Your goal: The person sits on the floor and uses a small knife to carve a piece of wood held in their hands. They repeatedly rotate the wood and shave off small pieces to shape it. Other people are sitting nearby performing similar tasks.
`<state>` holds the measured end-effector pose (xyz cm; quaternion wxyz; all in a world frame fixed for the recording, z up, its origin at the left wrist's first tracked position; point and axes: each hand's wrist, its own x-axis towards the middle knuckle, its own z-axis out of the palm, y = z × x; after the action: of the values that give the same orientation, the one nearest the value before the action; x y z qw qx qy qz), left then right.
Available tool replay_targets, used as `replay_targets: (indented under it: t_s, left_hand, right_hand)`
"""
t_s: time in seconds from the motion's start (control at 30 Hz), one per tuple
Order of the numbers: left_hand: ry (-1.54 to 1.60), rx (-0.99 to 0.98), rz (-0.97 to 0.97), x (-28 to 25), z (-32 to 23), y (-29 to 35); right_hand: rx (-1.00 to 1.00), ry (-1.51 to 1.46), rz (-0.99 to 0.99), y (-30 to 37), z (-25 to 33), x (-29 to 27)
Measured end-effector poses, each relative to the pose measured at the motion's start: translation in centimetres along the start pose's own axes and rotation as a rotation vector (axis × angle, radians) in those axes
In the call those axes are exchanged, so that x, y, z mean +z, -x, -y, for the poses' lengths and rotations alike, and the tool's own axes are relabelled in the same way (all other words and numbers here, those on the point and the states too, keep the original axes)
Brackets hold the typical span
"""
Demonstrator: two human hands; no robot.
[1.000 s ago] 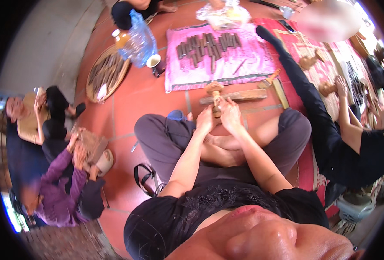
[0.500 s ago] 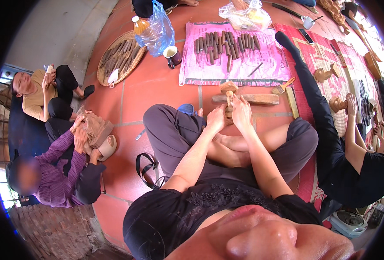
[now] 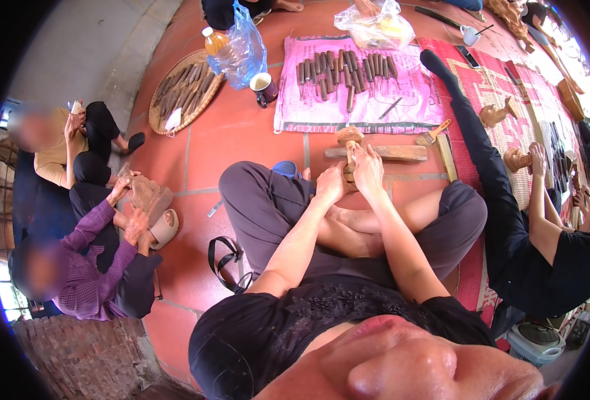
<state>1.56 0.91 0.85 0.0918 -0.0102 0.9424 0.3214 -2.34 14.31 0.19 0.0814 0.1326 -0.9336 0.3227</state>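
A carved wooden piece [image 3: 349, 135] with a wide top and a narrow stem stands in front of my crossed legs. My left hand [image 3: 330, 185] is closed around its lower left side. From the right, my right hand [image 3: 367, 170] grips the stem, its fingers bent over the wood. Both hands hide much of the lower part, and whether a small tool is between the fingers cannot be made out. Just beyond lies a wooden block [image 3: 395, 153], with a flat brush [image 3: 433, 133] to its right.
Wood-handled carving tools [image 3: 335, 70] lie on a pink sack [image 3: 295, 113]. A woven tray [image 3: 153, 107] holds more tools; a mug [image 3: 263, 87] and blue bag [image 3: 245, 53] stand beside it. A co-worker in a purple checked shirt [image 3: 85, 267] handles a wood carving [image 3: 149, 197]. Another person's leg [image 3: 471, 133] stretches along the right.
My hands keep their hold on the wooden piece with only a slight shift. At the left, one hand of the co-worker in purple has moved on the carving there.
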Motion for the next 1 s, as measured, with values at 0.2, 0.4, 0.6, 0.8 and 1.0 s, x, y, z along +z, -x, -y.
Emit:
replay_targets:
  t_s: [0.2,0.4,0.6,0.8,1.0]
  left_hand:
    - [-0.005,-0.024,0.011,-0.1,0.3,0.4]
    - [-0.025,-0.002,-0.026,1.1,1.1,0.0]
    - [0.005,-0.022,0.025,-0.4,0.1,0.3]
    - [-0.021,-0.004,-0.039,1.2,1.4,0.1]
    - [0.014,-0.023,0.041,-0.1,0.2,0.0]
  right_hand:
    - [0.011,0.031,0.075,2.0,0.7,-0.8]
    - [0.007,0.022,0.056,1.7,0.9,-1.1]
    - [-0.006,0.045,0.069,0.5,0.3,-0.6]
    - [-0.011,-0.014,0.028,3.4,1.2,-1.5]
    - [-0.014,0.009,0.044,-0.1,0.1,-0.7]
